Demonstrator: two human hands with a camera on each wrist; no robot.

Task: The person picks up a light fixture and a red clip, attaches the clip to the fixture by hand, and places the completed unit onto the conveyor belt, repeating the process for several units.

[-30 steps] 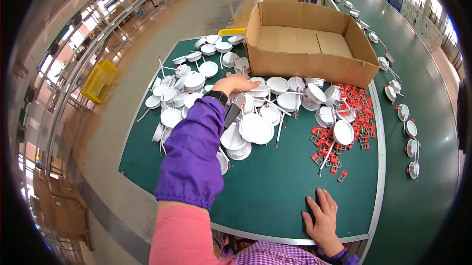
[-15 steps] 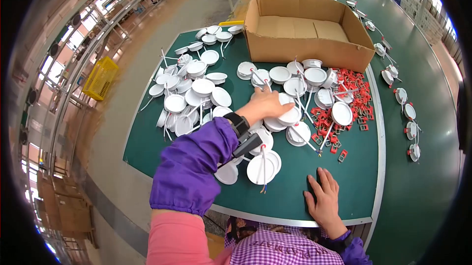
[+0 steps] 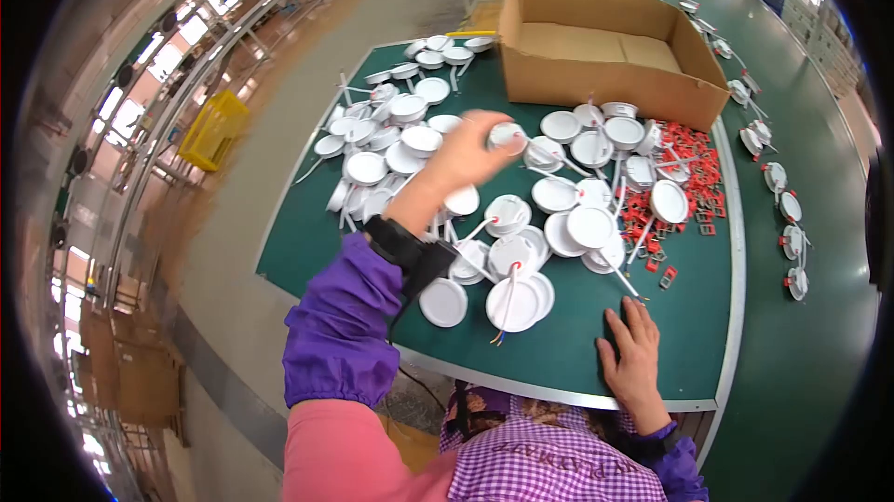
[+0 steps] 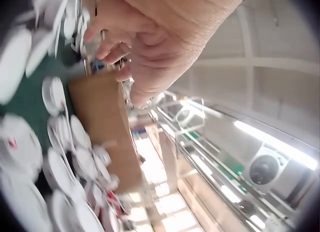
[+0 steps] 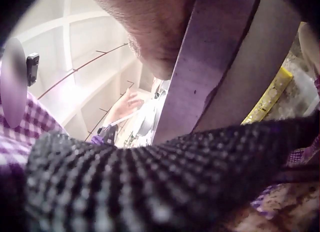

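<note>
As left fingers hover, white lamp beneath, apart

We wear a pink left sleeve and, nearer the wrist, a puffed purple oversleeve, then a black band and a dark block. On the right come a purple cuff and a black, coarsely woven strap. Our apron is purple-and-white checked, printed with dark lettering.

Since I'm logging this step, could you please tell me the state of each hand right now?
Left hand: open, holding nothing, over the round white light fixtures.
Right hand: open, resting on the green tabletop, holding nothing.
</note>
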